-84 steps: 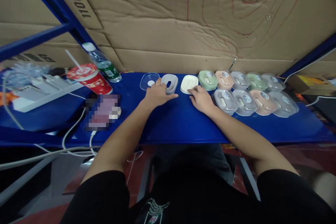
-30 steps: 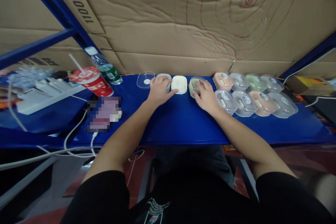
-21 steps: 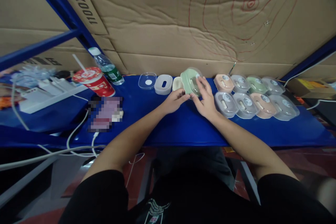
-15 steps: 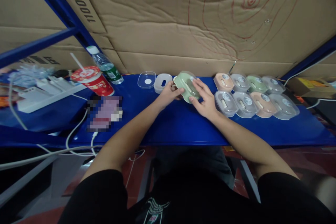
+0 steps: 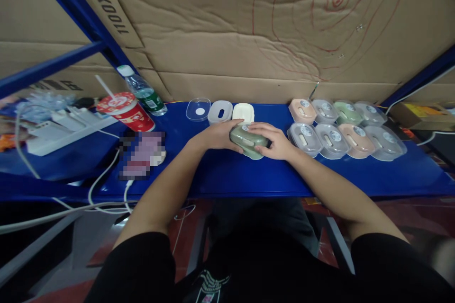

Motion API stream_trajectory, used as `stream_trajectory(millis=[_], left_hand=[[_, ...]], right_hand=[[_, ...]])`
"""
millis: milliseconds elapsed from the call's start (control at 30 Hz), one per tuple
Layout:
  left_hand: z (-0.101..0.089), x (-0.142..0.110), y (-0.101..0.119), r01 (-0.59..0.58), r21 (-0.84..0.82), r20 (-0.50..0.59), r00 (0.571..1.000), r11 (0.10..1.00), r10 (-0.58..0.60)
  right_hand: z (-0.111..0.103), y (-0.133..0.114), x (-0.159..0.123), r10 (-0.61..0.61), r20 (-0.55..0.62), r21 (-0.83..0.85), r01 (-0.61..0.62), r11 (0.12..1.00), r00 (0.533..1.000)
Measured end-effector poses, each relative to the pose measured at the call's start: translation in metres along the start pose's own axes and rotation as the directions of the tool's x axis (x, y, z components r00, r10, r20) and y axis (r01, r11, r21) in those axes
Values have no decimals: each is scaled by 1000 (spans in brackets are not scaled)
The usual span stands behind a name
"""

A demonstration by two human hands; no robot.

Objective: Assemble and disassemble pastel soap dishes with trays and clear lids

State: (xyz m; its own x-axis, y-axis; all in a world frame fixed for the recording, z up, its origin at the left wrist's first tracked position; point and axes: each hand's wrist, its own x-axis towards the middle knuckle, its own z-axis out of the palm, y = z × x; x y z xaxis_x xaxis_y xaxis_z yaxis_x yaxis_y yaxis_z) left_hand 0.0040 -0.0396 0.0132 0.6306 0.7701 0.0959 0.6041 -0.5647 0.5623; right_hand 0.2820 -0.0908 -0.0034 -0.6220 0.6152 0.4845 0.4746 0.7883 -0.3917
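A green lidded plastic box (image 5: pixel 251 142) with a clear cover is between my two hands, low over the blue table. My left hand (image 5: pixel 224 135) wraps its left side, and my right hand (image 5: pixel 273 140) grips it from the right with fingers across the top. Just behind it lies a cream-coloured tray-like part (image 5: pixel 243 111). Left of that stand a white piece with a dark oval slot (image 5: pixel 221 110) and a clear lid (image 5: pixel 198 109) bearing a round white sticker. To the right, several similar boxes (image 5: pixel 332 139) in grey, orange and green sit in two rows.
A red paper cup (image 5: pixel 130 112) with a straw and a water bottle (image 5: pixel 146 92) stand at left. A blurred-out pinkish object (image 5: pixel 142 154) with a cable, and a power strip (image 5: pixel 64 132), lie nearby. A cardboard wall (image 5: pixel 213 28) closes the back; a cardboard box (image 5: pixel 426 116) is at far right.
The green box has come down toward me and turned from tilted to more level. Both hands moved with it and now clasp its sides, uncovering the cream part behind.
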Motion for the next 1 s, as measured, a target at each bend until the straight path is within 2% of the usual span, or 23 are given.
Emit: stream_trajectory(millis=[100, 167, 233, 267, 300, 367, 400, 467, 533, 567, 633, 767, 833, 933, 1000], left_hand=[[-3, 0, 4, -53, 37, -73, 996, 998, 55], [-4, 1, 5, -94, 52, -194, 976, 994, 102], [-7, 3, 4, -53, 81, -354, 932, 995, 78], [-9, 4, 1, 18, 85, -449, 893, 996, 23], [-13, 4, -2, 113, 72, -544, 838, 991, -56], [-25, 1, -15, 324, -8, -692, 681, 946, -239], [-32, -2, -23, 414, -56, -733, 600, 908, -319], [-46, -8, -41, 549, -129, -762, 478, 826, -437], [-57, -14, -58, 645, -164, -760, 400, 747, -512], [-60, -16, -65, 679, -170, -755, 376, 714, -537], [-62, -18, -74, 736, -156, -720, 372, 659, -586], [-60, -14, -80, 835, -28, -529, 455, 550, -717], [-60, -13, -80, 852, 30, -473, 472, 522, -744], [-61, -13, -79, 848, 61, -474, 489, 527, -732], [-61, -15, -76, 835, 56, -526, 490, 547, -695]], right_hand=[[-1, -6, 0, 97, -68, 13, -96, 995, 993], [0, -8, 0, 160, -153, 39, -156, 987, 975], [0, -8, 0, 214, -229, 58, -206, 977, 950], [-1, -7, 0, 243, -246, 53, -238, 970, 938], [-2, -5, 1, 268, -248, 37, -268, 963, 931], [-3, 0, 1, 283, -196, -24, -293, 956, 939], [-4, 2, 1, 264, -149, -58, -275, 960, 953], [-3, 4, 1, 193, -31, -102, -195, 975, 981], [0, 4, 1, 140, 92, -133, -127, 983, 986], [2, 3, 0, 132, 147, -151, -110, 982, 980], [7, 0, 0, 140, 232, -188, -97, 978, 963], [9, -4, -1, 161, 295, -215, -99, 972, 942], [8, -3, -2, 173, 300, -220, -109, 969, 938], [6, -2, -2, 175, 300, -214, -113, 970, 938], [6, -1, -1, 160, 289, -197, -105, 975, 944]])
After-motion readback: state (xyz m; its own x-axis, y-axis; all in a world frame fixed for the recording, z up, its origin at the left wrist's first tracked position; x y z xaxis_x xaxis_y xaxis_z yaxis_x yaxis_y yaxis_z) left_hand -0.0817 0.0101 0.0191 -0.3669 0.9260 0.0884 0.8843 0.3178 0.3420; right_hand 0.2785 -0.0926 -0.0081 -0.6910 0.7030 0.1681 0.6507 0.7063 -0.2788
